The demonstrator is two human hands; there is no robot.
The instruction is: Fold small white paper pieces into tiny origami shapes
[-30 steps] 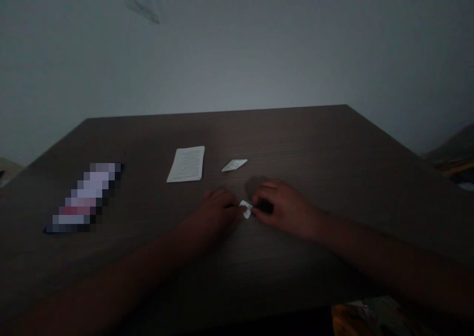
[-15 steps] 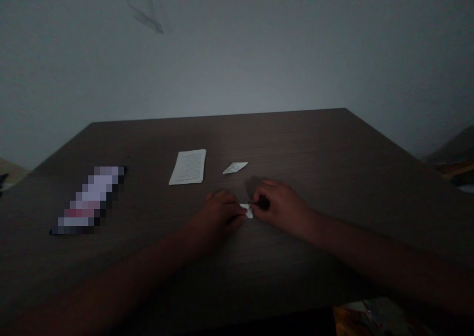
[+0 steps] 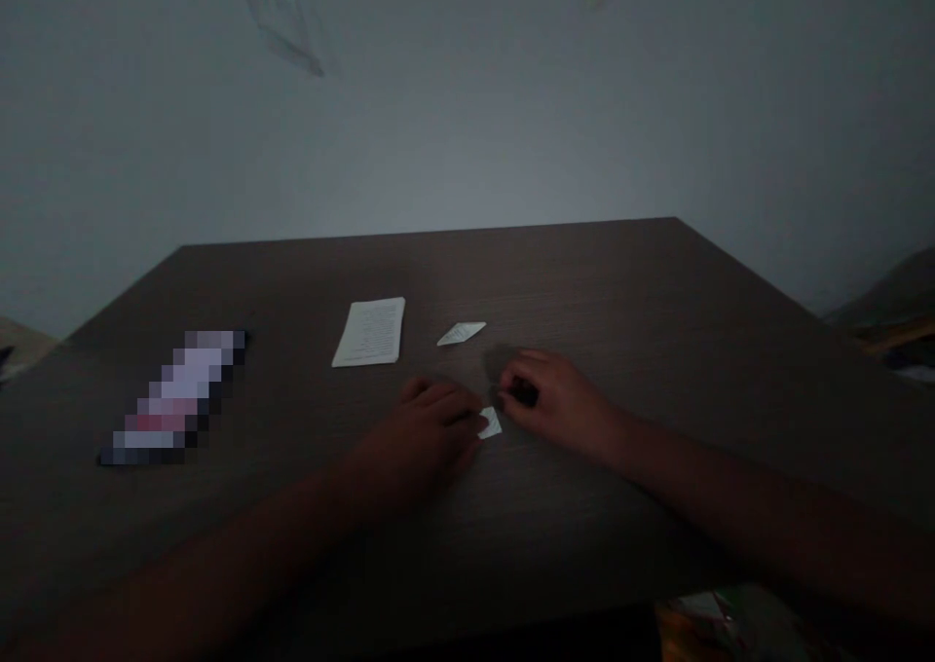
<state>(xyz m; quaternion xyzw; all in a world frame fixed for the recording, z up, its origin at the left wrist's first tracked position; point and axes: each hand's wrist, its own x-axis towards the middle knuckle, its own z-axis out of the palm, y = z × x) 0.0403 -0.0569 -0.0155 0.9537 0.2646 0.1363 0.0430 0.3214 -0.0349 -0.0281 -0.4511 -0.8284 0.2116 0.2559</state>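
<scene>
A small folded piece of printed paper (image 3: 491,422) lies near the middle of the table, partly hidden by my left hand (image 3: 438,423). My left fingers close over its left side and hold it. Just to its upper right is my right hand (image 3: 547,394), fingers curled, with a small gap between thumb and forefinger and nothing visible in them. Beyond both hands rests a folded paper diamond (image 3: 462,333), printed with text. A stack of printed paper sheets (image 3: 370,333) sits to the left of the diamond.
At the left of the brown table (image 3: 584,273) lies a phone (image 3: 179,389) with its screen blurred out. A pale wall (image 3: 467,127) rises behind the far edge, with a clear plastic bag (image 3: 281,15) on it. Colourful items (image 3: 701,623) show below the near edge.
My right fingers have come off the folded paper and parted slightly. The paper has turned a little under my left hand, which covers its left side.
</scene>
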